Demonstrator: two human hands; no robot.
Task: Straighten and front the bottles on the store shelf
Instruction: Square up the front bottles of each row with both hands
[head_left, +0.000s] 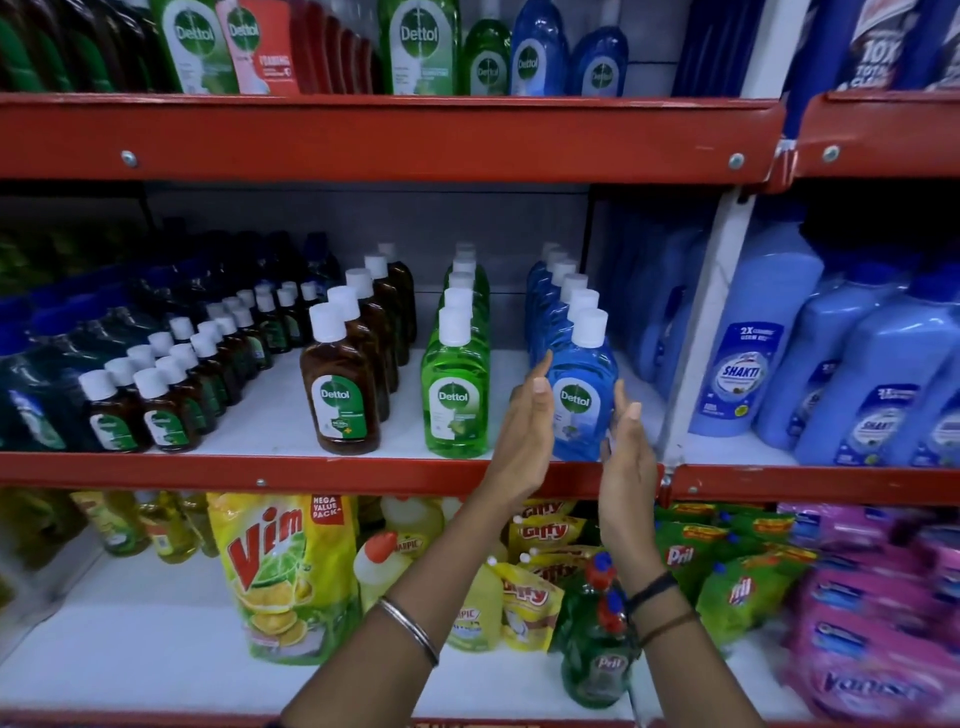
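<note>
On the middle shelf (332, 470) stand rows of Dettol bottles with white caps. The front blue bottle (581, 384) stands upright at the shelf's edge, label facing me, with several blue ones lined up behind it. My left hand (524, 436) is flat and open at its left side, fingertips near or just touching it. My right hand (626, 452) is open at its right side, fingers close to the bottle. Neither hand wraps the bottle. Left of it stand a green row (456, 384) and a brown row (340, 384), both fronted.
Small brown Dettol bottles (140, 410) fill the shelf's left. Large blue Shakti bottles (748, 364) stand right of a white upright post (701, 332). A red shelf rail (363, 137) runs above. Below are a Vim pouch (283, 566), Giffy packs and a Pril bottle (597, 660).
</note>
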